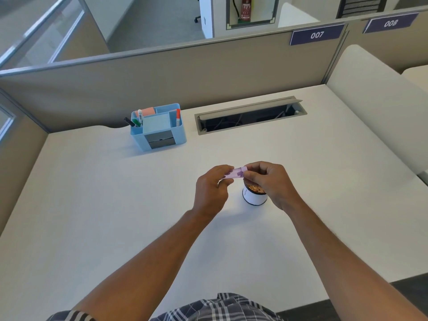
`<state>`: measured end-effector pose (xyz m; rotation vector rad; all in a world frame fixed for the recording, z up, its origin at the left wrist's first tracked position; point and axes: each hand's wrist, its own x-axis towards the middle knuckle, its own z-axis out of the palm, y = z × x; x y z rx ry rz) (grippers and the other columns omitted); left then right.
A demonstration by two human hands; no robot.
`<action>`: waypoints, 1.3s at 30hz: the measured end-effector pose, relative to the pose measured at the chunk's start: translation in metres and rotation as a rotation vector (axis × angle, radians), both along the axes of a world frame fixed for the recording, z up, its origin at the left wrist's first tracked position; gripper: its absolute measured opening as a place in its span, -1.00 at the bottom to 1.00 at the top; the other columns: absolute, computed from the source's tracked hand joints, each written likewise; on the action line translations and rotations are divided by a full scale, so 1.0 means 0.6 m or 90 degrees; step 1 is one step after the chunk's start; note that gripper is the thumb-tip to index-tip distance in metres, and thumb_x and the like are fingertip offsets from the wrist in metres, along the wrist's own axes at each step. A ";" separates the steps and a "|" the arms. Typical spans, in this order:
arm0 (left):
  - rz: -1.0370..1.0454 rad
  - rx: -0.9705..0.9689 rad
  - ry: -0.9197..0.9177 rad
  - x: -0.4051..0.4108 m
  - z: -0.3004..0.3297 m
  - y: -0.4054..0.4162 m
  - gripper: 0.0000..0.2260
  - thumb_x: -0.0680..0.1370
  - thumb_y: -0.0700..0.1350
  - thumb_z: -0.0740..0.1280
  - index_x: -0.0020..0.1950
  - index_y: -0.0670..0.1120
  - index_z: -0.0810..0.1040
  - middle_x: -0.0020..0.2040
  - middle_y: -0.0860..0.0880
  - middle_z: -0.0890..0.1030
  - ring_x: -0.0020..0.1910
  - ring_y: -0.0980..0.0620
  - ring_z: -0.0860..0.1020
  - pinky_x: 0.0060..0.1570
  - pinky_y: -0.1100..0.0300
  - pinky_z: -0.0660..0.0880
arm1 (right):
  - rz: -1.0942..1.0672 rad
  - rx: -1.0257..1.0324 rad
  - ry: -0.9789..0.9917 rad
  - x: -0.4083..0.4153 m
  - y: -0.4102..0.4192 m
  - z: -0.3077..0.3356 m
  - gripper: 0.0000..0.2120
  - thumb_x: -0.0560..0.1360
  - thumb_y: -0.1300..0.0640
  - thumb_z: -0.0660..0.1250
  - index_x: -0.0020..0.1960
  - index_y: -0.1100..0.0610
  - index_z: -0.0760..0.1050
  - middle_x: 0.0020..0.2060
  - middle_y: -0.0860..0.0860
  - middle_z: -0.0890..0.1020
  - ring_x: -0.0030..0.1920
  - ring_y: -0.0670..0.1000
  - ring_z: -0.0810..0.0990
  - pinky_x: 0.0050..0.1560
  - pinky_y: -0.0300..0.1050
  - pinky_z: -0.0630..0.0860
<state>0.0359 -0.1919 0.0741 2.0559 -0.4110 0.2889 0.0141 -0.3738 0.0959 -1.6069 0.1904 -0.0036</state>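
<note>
A small folded purple paper (235, 173) is held above the white desk (92, 205) between both hands. My left hand (212, 189) pinches its left end and my right hand (269, 183) pinches its right end. Just below my right hand stands a small white round container (253, 197) with brownish contents showing at its open top; my right hand hides part of its rim.
A light blue desk organiser (159, 127) with markers and sticky notes stands at the back left. An open grey cable tray (250, 115) is set into the desk at the back. Beige partition walls (162, 75) enclose the desk at the back and left.
</note>
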 end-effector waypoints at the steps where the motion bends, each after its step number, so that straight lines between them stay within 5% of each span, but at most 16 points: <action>1: 0.003 0.001 -0.002 0.001 -0.001 0.001 -0.72 0.45 -0.40 0.44 0.11 -0.16 0.65 0.02 0.10 0.64 -0.04 0.19 0.56 0.04 0.38 0.50 | -0.001 0.004 0.001 0.000 0.003 0.000 -0.82 0.51 0.28 0.50 -0.12 0.00 0.75 -0.24 0.02 0.79 -0.24 0.00 0.75 -0.14 -0.26 0.63; 5: 0.020 0.003 0.003 0.001 -0.003 0.008 -0.72 0.44 -0.41 0.43 0.10 -0.16 0.66 0.01 0.04 0.67 -0.05 0.18 0.56 0.01 0.46 0.45 | -0.003 -0.004 0.002 0.004 0.014 -0.005 -0.83 0.52 0.29 0.48 -0.08 0.03 0.74 -0.23 0.02 0.79 -0.21 0.01 0.76 -0.09 -0.16 0.66; 9: -0.004 0.052 -0.028 0.002 -0.004 0.032 -0.74 0.45 -0.40 0.42 0.10 -0.17 0.64 0.03 -0.04 0.69 -0.06 0.11 0.57 0.00 0.44 0.45 | 0.003 0.019 0.016 0.007 0.032 -0.010 -0.86 0.53 0.31 0.47 -0.04 0.10 0.73 -0.23 -0.03 0.79 -0.20 -0.01 0.76 -0.18 -0.31 0.60; 15: -0.019 0.139 -0.029 0.008 -0.018 0.089 -0.77 0.52 -0.28 0.42 0.16 -0.12 0.60 0.07 -0.03 0.66 -0.02 0.02 0.59 0.01 0.23 0.53 | 0.014 0.052 0.031 0.020 0.090 -0.032 -0.82 0.54 0.32 0.46 -0.06 0.06 0.72 -0.15 -0.01 0.79 -0.14 0.00 0.75 0.04 -0.12 0.68; 23: 0.027 0.201 -0.012 0.022 -0.041 0.201 -0.81 0.54 -0.21 0.40 0.15 -0.11 0.58 0.05 -0.02 0.64 -0.04 0.02 0.57 -0.07 0.16 0.55 | 0.033 -0.007 0.034 0.052 0.197 -0.060 -0.91 0.56 0.14 0.43 -0.02 0.10 0.72 -0.12 0.07 0.77 -0.12 0.08 0.73 -0.05 -0.11 0.69; 27: 0.106 0.202 0.044 0.057 -0.043 0.257 -0.77 0.56 -0.18 0.39 0.22 -0.12 0.60 0.14 -0.07 0.67 0.07 -0.06 0.58 0.06 0.17 0.47 | 0.009 -0.220 0.019 0.076 0.247 -0.094 -0.74 0.65 0.02 0.31 0.17 0.16 0.65 0.12 0.15 0.73 0.16 0.15 0.65 0.14 -0.10 0.54; 31: 0.135 0.252 0.047 0.113 -0.029 0.298 -0.80 0.58 -0.15 0.37 0.20 -0.10 0.62 0.11 -0.07 0.68 0.07 -0.07 0.55 0.02 0.16 0.44 | 0.123 -0.461 -0.036 0.091 0.283 -0.146 -0.49 0.66 -0.03 0.30 0.47 0.28 0.40 0.48 0.22 0.45 0.51 0.18 0.35 0.45 -0.06 0.23; 35: 0.150 0.261 0.039 0.178 0.000 0.314 -0.82 0.57 -0.18 0.39 0.17 -0.09 0.62 0.12 -0.06 0.67 0.03 -0.01 0.54 -0.04 0.25 0.41 | 0.239 -0.639 -0.026 0.104 0.313 -0.199 -0.39 0.67 -0.09 0.22 0.56 0.29 0.25 0.60 0.27 0.20 0.61 0.25 0.10 0.54 0.11 0.08; 39: 0.147 0.274 0.041 0.250 0.027 0.325 -0.73 0.54 -0.27 0.39 0.22 -0.09 0.58 0.21 -0.06 0.61 0.15 -0.03 0.55 0.03 0.24 0.50 | 0.289 -0.720 -0.029 0.096 0.324 -0.236 -0.37 0.68 -0.12 0.18 0.57 0.28 0.23 0.61 0.29 0.16 0.61 0.28 0.08 0.56 0.18 0.02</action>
